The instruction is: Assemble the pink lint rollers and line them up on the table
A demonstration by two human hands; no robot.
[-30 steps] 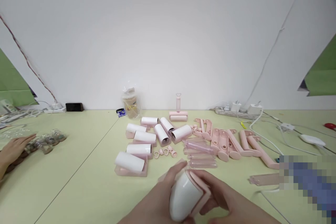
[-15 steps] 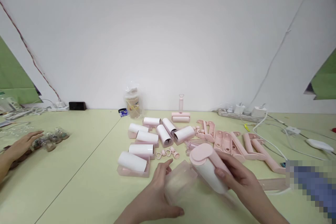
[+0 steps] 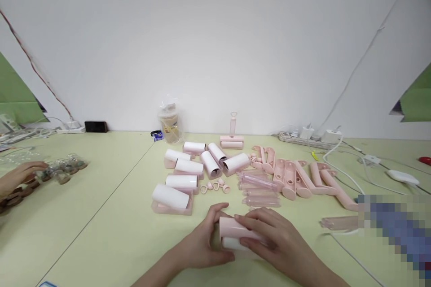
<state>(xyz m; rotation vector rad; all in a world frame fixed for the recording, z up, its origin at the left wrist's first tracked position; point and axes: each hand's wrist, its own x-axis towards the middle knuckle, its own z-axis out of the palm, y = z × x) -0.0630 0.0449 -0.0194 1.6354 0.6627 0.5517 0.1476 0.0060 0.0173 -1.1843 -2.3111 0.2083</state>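
Note:
Both of my hands are closed round a pink-and-white lint roller head [image 3: 235, 232] lying on the pale green table [image 3: 101, 224] in front of me. My left hand [image 3: 205, 242] grips its left end with the fingers curled. My right hand [image 3: 274, 240] lies over its top and right side. Just beyond stand several white rolls in pink holders [image 3: 183, 184], small pink heart caps [image 3: 215, 185], clear pink tubes [image 3: 259, 188] and pink handles [image 3: 296, 177].
A finished pink roller [image 3: 231, 136] stands upright at the back beside a wrapped jar [image 3: 169, 124]. A power strip with cables [image 3: 310, 136] runs along the right. At the far left another person's hand [image 3: 16, 177] rests by several small glass bottles [image 3: 63, 168].
My right hand brought the roller head down from a raised, tilted hold onto the table, and my left hand closed on its left end; the clear cover is no longer visible.

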